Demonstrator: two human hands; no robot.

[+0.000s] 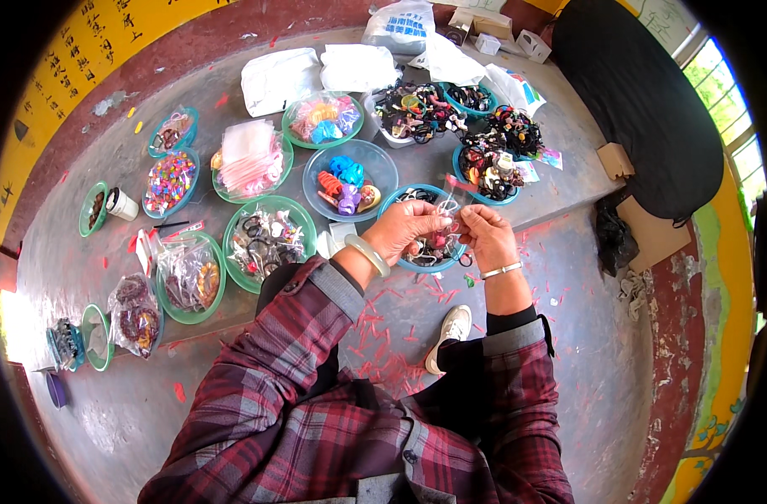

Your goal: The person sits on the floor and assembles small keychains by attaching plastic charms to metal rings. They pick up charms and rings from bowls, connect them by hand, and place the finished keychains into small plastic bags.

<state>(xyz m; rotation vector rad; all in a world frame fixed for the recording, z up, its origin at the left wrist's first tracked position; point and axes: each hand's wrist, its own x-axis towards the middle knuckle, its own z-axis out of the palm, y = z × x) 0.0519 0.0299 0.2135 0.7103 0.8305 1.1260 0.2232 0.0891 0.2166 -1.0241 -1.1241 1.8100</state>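
Left hand and right hand pinch what looks like a clear bag between fingertips, over blue basin at front edge of ledge.

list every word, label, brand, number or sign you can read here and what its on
I won't copy wording, but writing shows here:
Yellow wall band: columns of dark characters.
White plastic bag: blue printed characters.
Pale wall panel, upper right: faint marks, too unclear to read.
Colourful card by the right-hand basins: any print is too small to read.
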